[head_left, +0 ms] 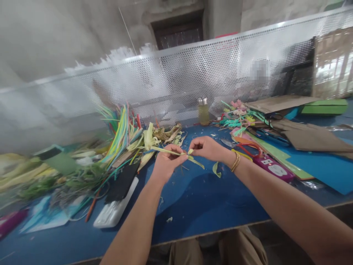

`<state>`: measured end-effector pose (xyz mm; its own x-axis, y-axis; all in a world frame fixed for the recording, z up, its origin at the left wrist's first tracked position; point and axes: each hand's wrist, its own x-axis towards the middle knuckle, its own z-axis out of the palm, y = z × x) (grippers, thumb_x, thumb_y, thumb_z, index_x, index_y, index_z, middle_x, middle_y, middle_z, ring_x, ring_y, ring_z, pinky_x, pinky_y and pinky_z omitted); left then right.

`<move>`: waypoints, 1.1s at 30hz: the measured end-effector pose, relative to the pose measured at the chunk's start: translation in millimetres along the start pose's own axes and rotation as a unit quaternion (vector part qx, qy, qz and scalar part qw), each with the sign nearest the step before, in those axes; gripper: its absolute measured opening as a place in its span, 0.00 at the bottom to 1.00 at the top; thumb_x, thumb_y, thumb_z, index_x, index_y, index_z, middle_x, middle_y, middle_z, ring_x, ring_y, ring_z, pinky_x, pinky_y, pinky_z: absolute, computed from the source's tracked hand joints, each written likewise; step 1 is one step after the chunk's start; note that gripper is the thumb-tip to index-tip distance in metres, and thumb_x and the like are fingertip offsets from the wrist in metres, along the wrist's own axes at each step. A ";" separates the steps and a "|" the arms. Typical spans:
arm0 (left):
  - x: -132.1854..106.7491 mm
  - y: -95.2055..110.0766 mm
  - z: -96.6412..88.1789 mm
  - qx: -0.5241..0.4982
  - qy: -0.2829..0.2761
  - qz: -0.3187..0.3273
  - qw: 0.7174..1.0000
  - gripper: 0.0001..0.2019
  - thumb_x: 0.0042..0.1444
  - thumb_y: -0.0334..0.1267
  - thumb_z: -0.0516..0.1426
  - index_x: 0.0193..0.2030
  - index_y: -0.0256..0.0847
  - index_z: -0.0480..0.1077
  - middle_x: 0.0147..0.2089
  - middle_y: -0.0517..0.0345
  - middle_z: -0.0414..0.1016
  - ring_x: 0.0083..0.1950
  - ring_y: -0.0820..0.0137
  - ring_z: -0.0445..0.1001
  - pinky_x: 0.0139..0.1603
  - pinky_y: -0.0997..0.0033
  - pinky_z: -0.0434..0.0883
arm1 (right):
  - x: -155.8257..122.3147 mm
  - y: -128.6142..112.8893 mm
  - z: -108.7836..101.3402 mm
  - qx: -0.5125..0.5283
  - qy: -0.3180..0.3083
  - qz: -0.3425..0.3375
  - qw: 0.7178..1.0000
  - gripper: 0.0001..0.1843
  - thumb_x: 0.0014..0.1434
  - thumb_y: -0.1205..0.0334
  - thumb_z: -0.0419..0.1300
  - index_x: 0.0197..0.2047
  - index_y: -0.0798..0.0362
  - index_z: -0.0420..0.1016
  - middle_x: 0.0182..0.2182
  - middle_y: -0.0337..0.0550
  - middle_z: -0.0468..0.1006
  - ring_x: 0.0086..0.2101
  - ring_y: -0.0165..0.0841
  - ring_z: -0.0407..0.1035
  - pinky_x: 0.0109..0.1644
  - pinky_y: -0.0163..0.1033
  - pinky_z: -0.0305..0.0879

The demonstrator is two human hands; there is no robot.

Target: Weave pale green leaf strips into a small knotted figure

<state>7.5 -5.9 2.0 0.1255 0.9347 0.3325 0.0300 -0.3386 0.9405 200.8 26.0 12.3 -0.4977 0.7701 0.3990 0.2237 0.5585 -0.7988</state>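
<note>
Both hands meet over the blue table [193, 198], pinching a thin pale green leaf strip [176, 153]. My left hand [165, 162] is closed on the strip's middle, and the strip runs left toward a pile of dried husks [162, 136]. My right hand [206, 147], with a gold bracelet on the wrist, pinches the strip's right end, where a small piece sticks up. A loose green leaf scrap [216, 169] lies on the table just below the right wrist.
Coloured strips and straws [118, 136] fan out at the left, above a black card on a white tray [116, 209]. Red-handled scissors [245, 145], a power strip [273, 167], a small bottle [203, 110], cardboard [303, 136] and paper flowers lie right. A perforated metal screen [193, 73] backs the table.
</note>
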 end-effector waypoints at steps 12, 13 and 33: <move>7.9 -7.9 1.1 -0.127 0.095 -0.077 0.984 0.14 0.36 0.36 0.70 0.33 0.38 0.77 0.23 0.64 0.72 0.25 0.77 0.68 0.28 0.77 0.65 | -3.2 -10.4 1.1 -0.127 0.026 -0.040 0.991 0.06 0.57 0.63 0.61 0.32 0.55 0.78 0.22 0.34 0.70 0.24 0.24 0.60 0.30 0.32 0.54; 8.4 -8.3 2.3 -0.130 0.103 -0.077 0.983 0.14 0.36 0.36 0.70 0.32 0.38 0.77 0.23 0.64 0.72 0.25 0.77 0.67 0.28 0.77 0.64 | -3.3 -10.9 1.4 -0.141 0.027 -0.051 0.988 0.06 0.58 0.63 0.60 0.32 0.55 0.78 0.22 0.34 0.70 0.24 0.24 0.60 0.30 0.32 0.54; 1.8 -7.4 -2.4 0.152 -0.063 -0.033 0.986 0.07 0.44 0.37 0.65 0.29 0.38 0.74 0.25 0.61 0.73 0.26 0.74 0.66 0.28 0.74 0.61 | -2.1 -18.0 -0.2 -0.279 0.027 -0.163 0.946 0.05 0.57 0.66 0.65 0.29 0.53 0.80 0.27 0.39 0.75 0.31 0.28 0.66 0.36 0.35 0.54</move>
<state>5.1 -1.4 -4.1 0.2351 0.9412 0.2428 0.3355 -0.3130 0.8885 198.0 14.4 25.9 -0.5773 0.5342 0.6175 0.4802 0.8338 -0.2724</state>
